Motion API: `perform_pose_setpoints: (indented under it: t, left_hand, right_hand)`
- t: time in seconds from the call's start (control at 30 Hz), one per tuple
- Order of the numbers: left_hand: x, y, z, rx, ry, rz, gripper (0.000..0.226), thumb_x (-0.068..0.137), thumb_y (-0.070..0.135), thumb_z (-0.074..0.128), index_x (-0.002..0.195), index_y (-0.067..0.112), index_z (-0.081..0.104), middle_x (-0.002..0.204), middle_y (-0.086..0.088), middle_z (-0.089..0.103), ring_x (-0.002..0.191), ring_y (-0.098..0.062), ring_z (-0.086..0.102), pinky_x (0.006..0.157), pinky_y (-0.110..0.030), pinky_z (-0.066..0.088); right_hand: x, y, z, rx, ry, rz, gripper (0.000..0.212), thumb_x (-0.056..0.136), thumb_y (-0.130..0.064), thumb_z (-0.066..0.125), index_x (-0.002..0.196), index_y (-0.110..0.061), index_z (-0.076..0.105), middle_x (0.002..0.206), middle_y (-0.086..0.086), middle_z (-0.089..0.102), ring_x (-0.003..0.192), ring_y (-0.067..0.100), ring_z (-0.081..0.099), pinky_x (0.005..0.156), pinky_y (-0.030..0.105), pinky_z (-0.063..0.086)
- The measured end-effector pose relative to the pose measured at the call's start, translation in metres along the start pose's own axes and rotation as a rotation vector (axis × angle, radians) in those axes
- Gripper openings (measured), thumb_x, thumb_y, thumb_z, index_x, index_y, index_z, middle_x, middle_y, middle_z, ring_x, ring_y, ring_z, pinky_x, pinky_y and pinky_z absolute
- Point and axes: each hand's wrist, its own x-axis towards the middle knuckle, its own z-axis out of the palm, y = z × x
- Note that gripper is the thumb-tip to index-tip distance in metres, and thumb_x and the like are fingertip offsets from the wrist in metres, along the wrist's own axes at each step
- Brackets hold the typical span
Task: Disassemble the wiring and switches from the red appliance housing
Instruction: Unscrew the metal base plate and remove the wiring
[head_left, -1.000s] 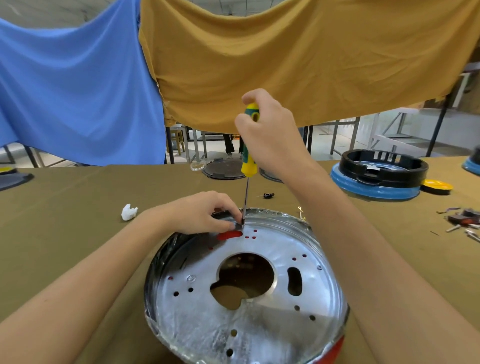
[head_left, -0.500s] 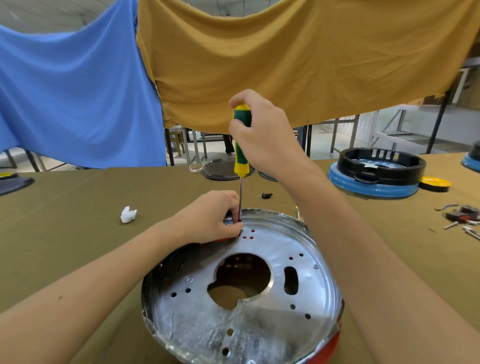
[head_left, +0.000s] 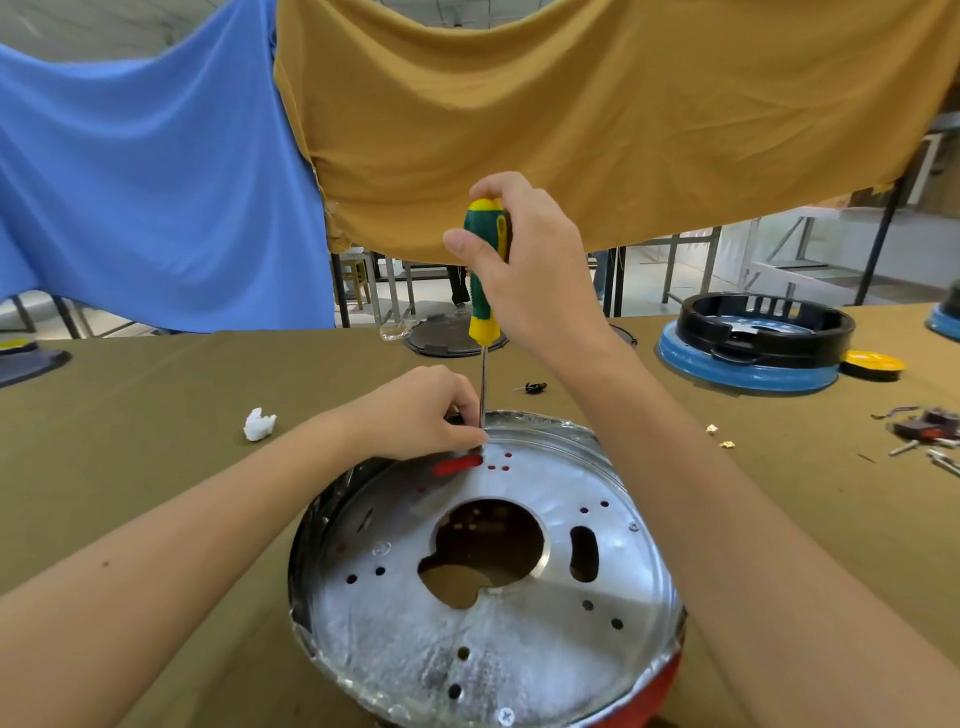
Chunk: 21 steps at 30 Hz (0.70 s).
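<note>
Two hands busy: right hand (head_left: 524, 260) grips screwdriver (head_left: 483, 270); left hand (head_left: 426, 410) pinches at housing (head_left: 519, 649) rim.

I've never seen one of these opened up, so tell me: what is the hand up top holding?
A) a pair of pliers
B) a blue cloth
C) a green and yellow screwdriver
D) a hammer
C: the right hand grips a green and yellow screwdriver, shaft pointing down at the housing rim.
</note>
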Motion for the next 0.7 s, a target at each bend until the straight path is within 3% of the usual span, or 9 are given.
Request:
perform_pose_setpoints:
  t: [0.1, 0.27, 0.4, 0.57, 0.7]
  left_hand:
    - [-0.001, -0.001, -0.002, -0.028, -0.011, 0.024, 0.016, 0.090, 0.031, 0.071, 0.082, 0.017, 0.075, 0.092, 0.019, 0.060, 0.081, 0.002, 0.058, 0.073, -0.015, 0.041]
    - [-0.003, -0.002, 0.005, -0.037, 0.065, 0.021, 0.018, 0.092, 0.033, 0.068, 0.078, 0.023, 0.069, 0.089, 0.019, 0.057, 0.077, 0.009, 0.054, 0.067, -0.010, 0.035]
    - [-0.006, -0.002, 0.005, -0.127, 0.084, 0.023, 0.024, 0.092, 0.035, 0.069, 0.069, 0.030, 0.064, 0.088, 0.012, 0.063, 0.077, -0.001, 0.058, 0.072, -0.023, 0.045]
    - [-0.010, 0.001, 0.002, -0.227, 0.066, 0.010, 0.022, 0.092, 0.035, 0.069, 0.072, 0.024, 0.066, 0.101, 0.003, 0.068, 0.103, -0.014, 0.065, 0.093, -0.039, 0.052]
    - [-0.022, -0.002, -0.001, -0.384, 0.136, -0.084, 0.019, 0.092, 0.044, 0.063, 0.077, 0.034, 0.066, 0.105, 0.007, 0.071, 0.102, -0.011, 0.066, 0.091, -0.032, 0.053]
  right_hand:
    - [0.000, 0.000, 0.002, 0.006, 0.022, -0.023, 0.035, 0.097, -0.029, 0.064, 0.127, -0.013, 0.055, 0.112, 0.005, 0.057, 0.096, 0.015, 0.052, 0.078, 0.018, 0.037]
    - [-0.002, -0.002, 0.005, 0.017, 0.036, -0.043, 0.034, 0.099, -0.023, 0.059, 0.131, -0.011, 0.054, 0.115, 0.008, 0.057, 0.100, 0.019, 0.054, 0.084, 0.023, 0.041]
    - [-0.001, 0.000, 0.002, 0.070, 0.030, -0.025, 0.033, 0.103, -0.015, 0.051, 0.136, -0.010, 0.051, 0.113, 0.007, 0.058, 0.099, 0.018, 0.055, 0.087, 0.028, 0.045]
    - [0.002, -0.002, -0.001, 0.101, 0.082, -0.033, 0.034, 0.102, -0.017, 0.053, 0.135, -0.010, 0.051, 0.114, 0.007, 0.060, 0.100, 0.016, 0.055, 0.087, 0.024, 0.045]
    - [0.007, -0.001, -0.005, 0.155, 0.252, -0.002, 0.032, 0.100, -0.022, 0.058, 0.130, -0.011, 0.054, 0.111, 0.003, 0.058, 0.096, 0.010, 0.053, 0.081, 0.013, 0.041]
